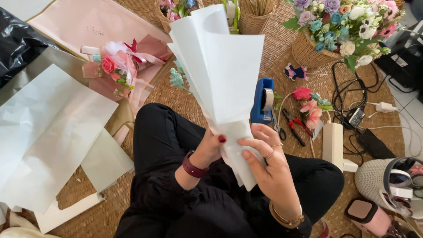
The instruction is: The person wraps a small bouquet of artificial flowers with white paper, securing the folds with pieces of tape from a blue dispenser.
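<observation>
Head view: left hand (pixel 210 147), right hand (pixel 269 163) grip folded white paper (pixel 220 75).

Both hands gripped a gathered fan of white wrapping paper (pixel 220 75) at its narrow base, the left hand (pixel 210 147) beside the right hand (pixel 266 161). At two o'clock sat a flower basket (pixel 341 31); at ten o'clock lay a pink bouquet (pixel 121 68); a blue tape dispenser (pixel 263 101) stood just right of the paper.

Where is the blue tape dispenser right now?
In the head view, the blue tape dispenser sits on the woven mat, just right of the white paper bundle, beside the red-handled pliers.
</observation>
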